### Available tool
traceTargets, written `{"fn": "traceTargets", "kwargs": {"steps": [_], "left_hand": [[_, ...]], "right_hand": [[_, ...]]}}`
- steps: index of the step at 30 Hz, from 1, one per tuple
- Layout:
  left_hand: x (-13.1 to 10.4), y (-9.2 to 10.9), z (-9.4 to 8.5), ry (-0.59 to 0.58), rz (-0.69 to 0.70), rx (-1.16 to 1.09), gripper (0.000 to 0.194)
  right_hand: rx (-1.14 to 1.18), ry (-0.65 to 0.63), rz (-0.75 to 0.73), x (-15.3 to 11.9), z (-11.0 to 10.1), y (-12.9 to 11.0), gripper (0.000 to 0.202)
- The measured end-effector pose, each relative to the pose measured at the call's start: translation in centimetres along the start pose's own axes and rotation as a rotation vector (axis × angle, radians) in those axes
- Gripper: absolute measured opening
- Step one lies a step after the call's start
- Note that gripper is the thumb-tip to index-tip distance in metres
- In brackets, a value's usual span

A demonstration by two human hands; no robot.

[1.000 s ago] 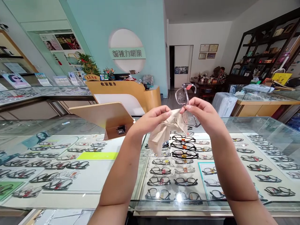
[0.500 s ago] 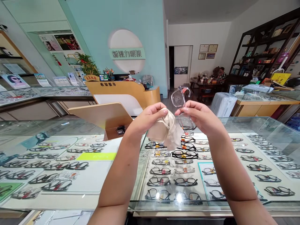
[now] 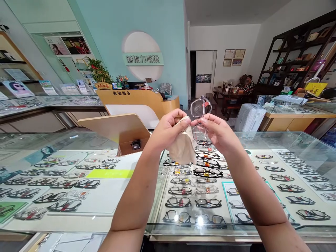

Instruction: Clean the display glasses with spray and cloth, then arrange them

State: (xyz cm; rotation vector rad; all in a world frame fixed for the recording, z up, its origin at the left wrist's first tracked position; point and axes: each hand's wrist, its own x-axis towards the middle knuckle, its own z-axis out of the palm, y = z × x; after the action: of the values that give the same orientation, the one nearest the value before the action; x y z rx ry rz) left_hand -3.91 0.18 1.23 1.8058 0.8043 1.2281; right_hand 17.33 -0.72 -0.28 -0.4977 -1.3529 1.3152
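Note:
Above the glass display counter, my right hand pinches a pair of clear-framed eyeglasses at the middle, between the two lenses. The glasses are turned on end, one lens above my fingers and the other below. My left hand is closed on a cream cleaning cloth, which hangs down from the fingers. The cloth's upper edge comes up close beside the glasses; whether it touches them I cannot tell.
Rows of eyeglasses lie inside the glass counter under my arms. A tilted wooden stand is on the counter at left. Further back are a cashier desk, a plastic-wrapped stack and a seated person.
My right hand has brought the glasses a little left, closer to the cloth. My left hand has shifted slightly, and the cloth now hangs more gathered to the left.

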Motion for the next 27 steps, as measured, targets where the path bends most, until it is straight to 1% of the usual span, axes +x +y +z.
{"fn": "traceTargets", "kwargs": {"steps": [2, 5, 11, 16, 21, 24, 27], "left_hand": [[0.0, 0.1, -0.1, -0.035, -0.005, -0.047, 0.047], [0.1, 0.2, -0.3, -0.083, -0.022, -0.106, 0.051], [0.1, -0.2, -1.1, -0.1, -0.014, -0.139, 0.04], [0.2, -0.5, -1.7, -0.137, -0.054, -0.209, 0.034], [0.3, -0.5, -2.1, -0.198, -0.079, -0.234, 0.032], [0.2, -0.5, -2.3, -0.184, -0.086, -0.195, 0.03], [0.1, -0.5, -2.4, -0.135, -0.073, -0.173, 0.031]], "right_hand": [[-0.01, 0.008, -0.011, 0.2, 0.0, 0.3, 0.038], [0.017, -0.013, 0.013, 0.2, 0.0, 0.3, 0.041], [0.088, -0.052, 0.035, 0.2, 0.1, 0.0, 0.04], [0.075, -0.086, 0.057, 0.3, 0.0, 0.0, 0.042], [0.022, -0.19, 0.04, 0.5, -0.7, 0.4, 0.038], [0.043, -0.274, 0.084, 0.5, -0.8, 0.5, 0.038], [0.088, -0.303, 0.114, 0.4, -0.6, 0.5, 0.039]]}}
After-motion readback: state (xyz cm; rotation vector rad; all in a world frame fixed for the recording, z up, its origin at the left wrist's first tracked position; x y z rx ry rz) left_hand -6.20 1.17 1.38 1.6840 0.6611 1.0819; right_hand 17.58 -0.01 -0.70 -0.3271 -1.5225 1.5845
